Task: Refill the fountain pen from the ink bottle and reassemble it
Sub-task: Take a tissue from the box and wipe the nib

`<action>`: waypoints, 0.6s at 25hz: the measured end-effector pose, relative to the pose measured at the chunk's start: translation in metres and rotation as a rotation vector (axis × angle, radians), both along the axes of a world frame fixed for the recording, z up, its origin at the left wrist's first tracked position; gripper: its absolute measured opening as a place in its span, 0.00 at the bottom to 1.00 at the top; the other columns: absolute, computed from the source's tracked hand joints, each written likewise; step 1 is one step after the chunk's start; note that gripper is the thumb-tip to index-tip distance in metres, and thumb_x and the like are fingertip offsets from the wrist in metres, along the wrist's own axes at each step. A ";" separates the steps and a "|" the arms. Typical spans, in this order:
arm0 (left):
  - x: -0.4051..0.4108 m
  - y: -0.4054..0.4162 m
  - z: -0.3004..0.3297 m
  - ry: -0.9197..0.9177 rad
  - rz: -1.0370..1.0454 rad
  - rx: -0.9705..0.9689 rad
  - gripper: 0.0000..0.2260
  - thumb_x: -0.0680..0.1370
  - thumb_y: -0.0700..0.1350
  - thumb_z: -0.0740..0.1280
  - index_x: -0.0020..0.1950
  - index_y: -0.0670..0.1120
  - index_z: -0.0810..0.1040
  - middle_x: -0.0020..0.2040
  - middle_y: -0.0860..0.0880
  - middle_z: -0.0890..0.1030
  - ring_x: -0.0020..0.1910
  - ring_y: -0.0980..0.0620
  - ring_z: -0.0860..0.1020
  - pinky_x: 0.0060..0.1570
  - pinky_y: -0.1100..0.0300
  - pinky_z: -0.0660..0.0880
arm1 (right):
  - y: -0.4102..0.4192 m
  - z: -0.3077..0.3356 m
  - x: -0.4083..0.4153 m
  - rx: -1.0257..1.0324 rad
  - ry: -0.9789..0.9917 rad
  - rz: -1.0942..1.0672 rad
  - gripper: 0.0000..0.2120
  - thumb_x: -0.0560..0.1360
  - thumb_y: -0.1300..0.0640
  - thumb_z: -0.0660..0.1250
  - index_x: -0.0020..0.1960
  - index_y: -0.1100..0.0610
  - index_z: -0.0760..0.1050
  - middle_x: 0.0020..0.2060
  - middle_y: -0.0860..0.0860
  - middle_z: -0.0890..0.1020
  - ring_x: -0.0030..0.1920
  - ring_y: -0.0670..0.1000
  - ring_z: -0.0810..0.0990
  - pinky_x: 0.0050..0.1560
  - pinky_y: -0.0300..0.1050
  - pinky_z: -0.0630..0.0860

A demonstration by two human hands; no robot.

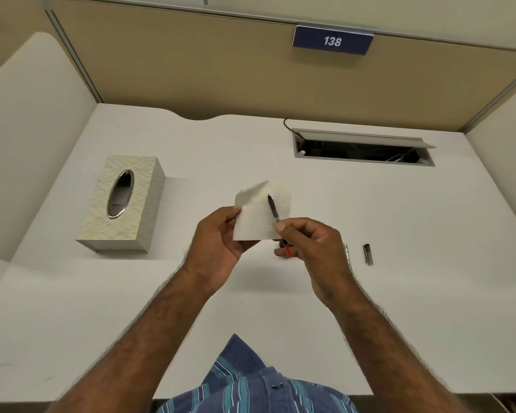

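The white tabletop carries everything. At its left sits a patterned tissue box, likely kept near for wiping ink. No ink bottle shows in this view.

Above the middle of the tabletop, the left hand pinches a folded white tissue by its left edge, fingers curled round it, holding it up as a backing behind the pen. The right hand grips the fountain pen section between thumb and fingers, nib pointing up and away, its tip lying against the tissue; this looks like blotting or wiping the nib after filling. A red part, probably the converter end, pokes out below the fingers.

On the tabletop just right of the right hand lie a silvery pen piece, partly hidden by the hand, and a small dark piece, seemingly set aside for reassembly.
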State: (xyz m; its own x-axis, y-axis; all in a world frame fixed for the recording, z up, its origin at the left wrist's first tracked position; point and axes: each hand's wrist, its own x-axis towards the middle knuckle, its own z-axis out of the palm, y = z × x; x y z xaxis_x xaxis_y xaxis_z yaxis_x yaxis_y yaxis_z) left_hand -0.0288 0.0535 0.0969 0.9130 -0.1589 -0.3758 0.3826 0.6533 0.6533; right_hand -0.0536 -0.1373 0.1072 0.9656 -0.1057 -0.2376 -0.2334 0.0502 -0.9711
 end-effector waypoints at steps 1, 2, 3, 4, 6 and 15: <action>-0.002 -0.005 0.001 0.005 -0.009 -0.019 0.11 0.83 0.43 0.62 0.55 0.41 0.82 0.57 0.39 0.83 0.57 0.41 0.81 0.66 0.40 0.78 | -0.005 0.001 -0.001 -0.002 0.001 -0.001 0.05 0.78 0.61 0.76 0.52 0.62 0.88 0.41 0.54 0.88 0.43 0.53 0.86 0.46 0.54 0.87; -0.003 -0.010 0.002 0.012 -0.016 -0.042 0.13 0.84 0.46 0.62 0.60 0.40 0.81 0.60 0.39 0.83 0.60 0.40 0.81 0.67 0.39 0.77 | -0.011 0.002 -0.001 -0.008 0.000 0.001 0.05 0.78 0.61 0.76 0.52 0.63 0.87 0.42 0.56 0.88 0.43 0.54 0.87 0.46 0.54 0.87; -0.004 -0.014 0.002 0.026 -0.019 -0.069 0.15 0.85 0.48 0.61 0.62 0.40 0.81 0.62 0.39 0.83 0.61 0.39 0.81 0.66 0.39 0.78 | -0.016 0.003 -0.001 -0.011 -0.001 0.006 0.06 0.78 0.61 0.76 0.52 0.63 0.87 0.41 0.57 0.88 0.43 0.54 0.88 0.45 0.54 0.87; -0.005 -0.019 0.003 0.040 -0.018 -0.091 0.17 0.86 0.50 0.60 0.64 0.40 0.81 0.63 0.39 0.83 0.61 0.39 0.82 0.65 0.40 0.79 | -0.021 0.004 -0.002 -0.011 -0.004 0.012 0.06 0.78 0.61 0.76 0.52 0.63 0.87 0.41 0.59 0.88 0.42 0.54 0.88 0.43 0.52 0.87; -0.007 -0.027 0.004 0.043 -0.025 -0.070 0.17 0.87 0.49 0.60 0.66 0.40 0.82 0.64 0.39 0.84 0.62 0.40 0.83 0.64 0.42 0.81 | -0.029 0.007 -0.003 -0.011 -0.011 0.029 0.06 0.78 0.60 0.76 0.52 0.62 0.87 0.42 0.62 0.88 0.40 0.52 0.88 0.39 0.47 0.84; -0.017 -0.063 0.014 -0.117 -0.140 0.126 0.14 0.84 0.44 0.65 0.66 0.42 0.84 0.62 0.41 0.85 0.62 0.41 0.81 0.68 0.44 0.77 | -0.046 0.010 -0.009 -0.068 -0.063 0.083 0.03 0.77 0.59 0.77 0.50 0.58 0.88 0.42 0.59 0.89 0.40 0.52 0.88 0.36 0.45 0.83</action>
